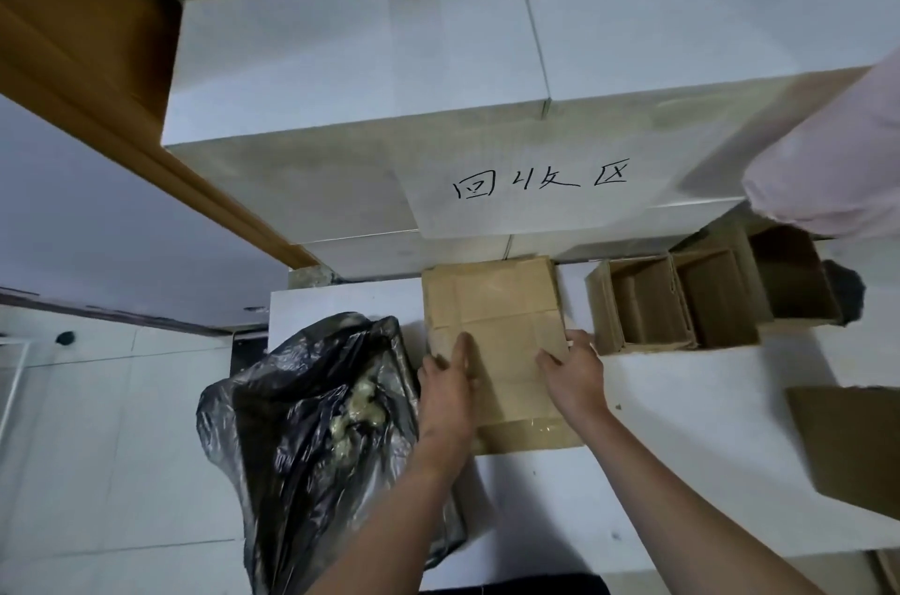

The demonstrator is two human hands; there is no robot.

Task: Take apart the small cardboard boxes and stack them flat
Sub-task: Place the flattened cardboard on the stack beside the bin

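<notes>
A flattened brown cardboard box [492,302] lies on the white surface [682,424] in front of me. My left hand [445,392] rests flat on its left side, fingers straight. Over the flat box's right edge lies my right hand [574,373], fingers and thumb spread across the cardboard. To the right stand three small open cardboard boxes in a row: one [633,307] nearest the flat box, a second [716,297] beside it and a third [794,273] furthest right.
A black plastic bag [311,424] with crumpled filling sits at the left of the flat box. Large white boxes [370,73], one with handwritten characters, stack behind. Another brown cardboard piece [847,443] lies at the right edge. A person's pink sleeve [837,156] reaches in from the upper right.
</notes>
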